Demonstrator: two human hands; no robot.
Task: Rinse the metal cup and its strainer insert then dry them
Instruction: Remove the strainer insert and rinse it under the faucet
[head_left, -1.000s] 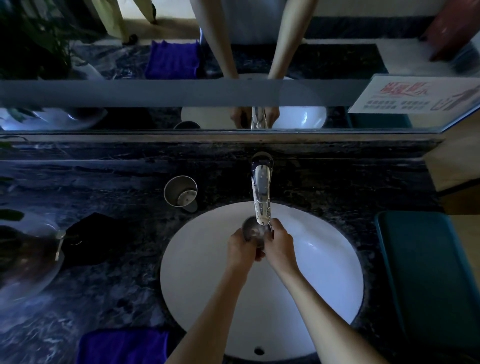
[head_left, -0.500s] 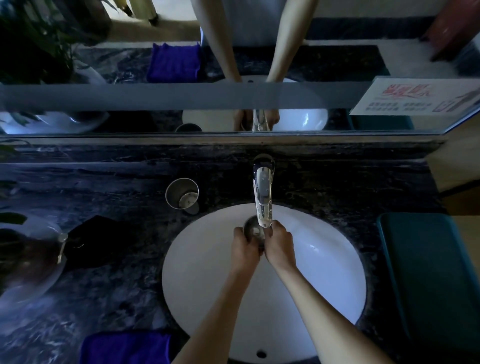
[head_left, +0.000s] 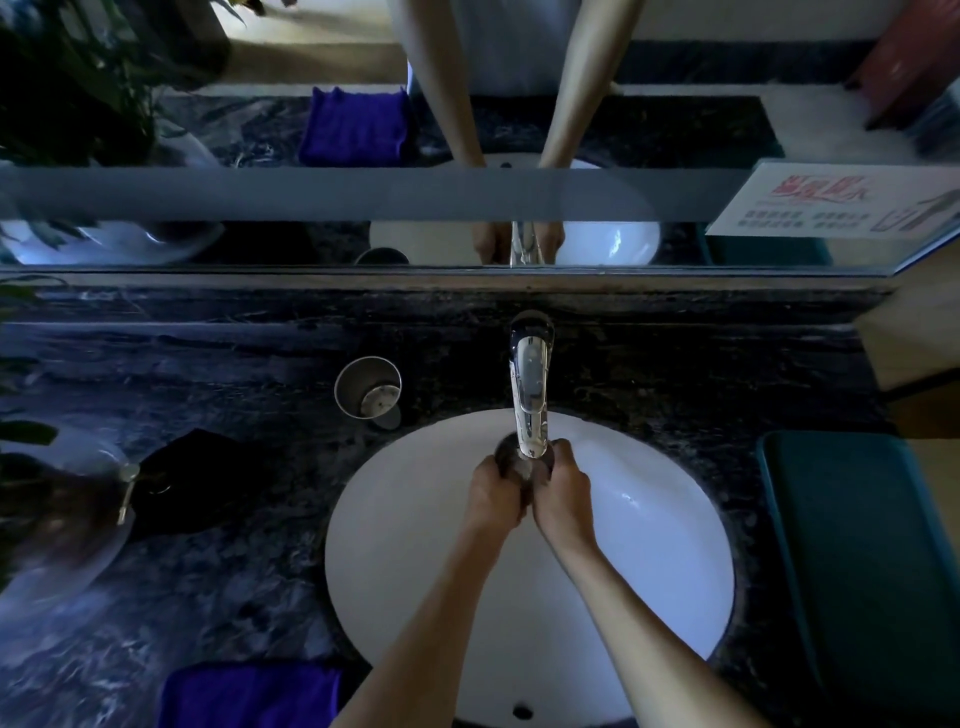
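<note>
Strainer sits under the tap, clamped between left hand and right hand. Cup stands on the table, nearer the left hand.

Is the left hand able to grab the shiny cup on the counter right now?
Probably not right away. The left hand and right hand both grip the strainer insert under the faucet. The way to the metal cup looks free.

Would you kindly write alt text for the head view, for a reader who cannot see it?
Both hands, left hand and right hand, hold a small metal strainer under the faucet over a white sink. A metal cup stands on the dark counter left of the faucet; a purple cloth lies near the front edge.
</note>
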